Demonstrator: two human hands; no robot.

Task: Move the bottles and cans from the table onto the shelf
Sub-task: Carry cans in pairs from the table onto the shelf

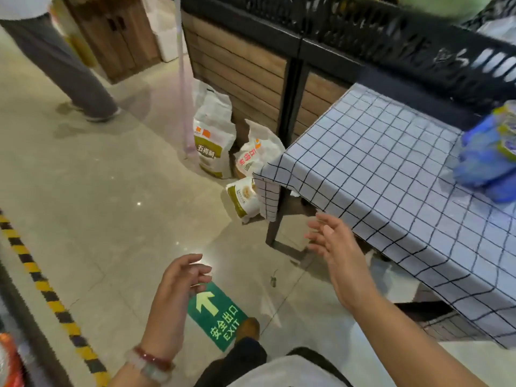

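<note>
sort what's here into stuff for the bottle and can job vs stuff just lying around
For the job:
- table with checked cloth
- blue-wrapped pack at the table's right end, too blurred to tell if it is bottles
- left hand and right hand, both empty

Just lying about:
- bags on the floor
- exit sticker
- black crate
- a bystander's legs

A shop floor: a green EXIT sticker [216, 319] at 6 o'clock, hazard tape [42, 286] at 8, flour sacks [213, 146] piled against slatted wooden display stands [237, 65] at 12, black crates [405, 37] at 1.
</note>
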